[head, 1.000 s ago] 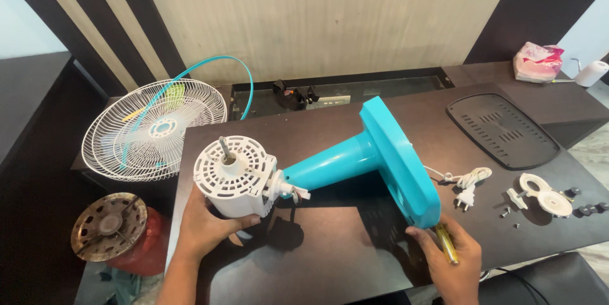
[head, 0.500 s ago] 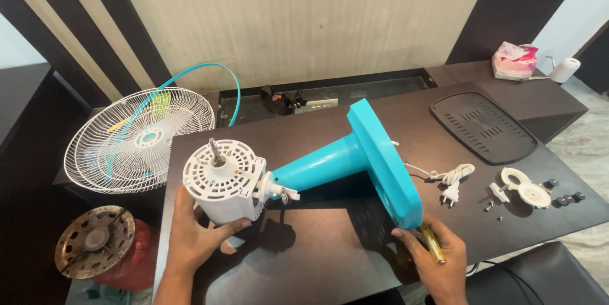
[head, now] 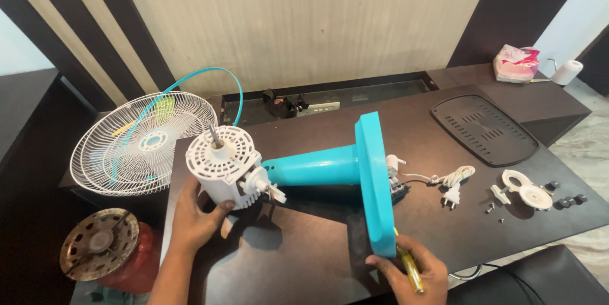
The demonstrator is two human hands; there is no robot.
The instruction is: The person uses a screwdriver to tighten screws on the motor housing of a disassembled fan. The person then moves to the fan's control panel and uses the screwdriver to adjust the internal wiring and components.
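A dismantled fan lies on its side across the middle of the dark tabletop [head: 304, 260]. The left hand [head: 193, 219] cups the white motor housing [head: 223, 166] from below near the left edge. The right hand [head: 409, 270], at the front edge, grips a yellow screwdriver [head: 409, 267] and touches the turquoise base [head: 374, 184]. The white plug [head: 451, 196] lies just right of the base.

- A pale beige, finely grained wall panel [head: 304, 19] fills the back, flanked by dark brown slanted strips [head: 114, 32].
- A dark brown wooden desk [head: 304, 267] stands before it.
- Light speckled stone floor [head: 587, 146] shows at right.
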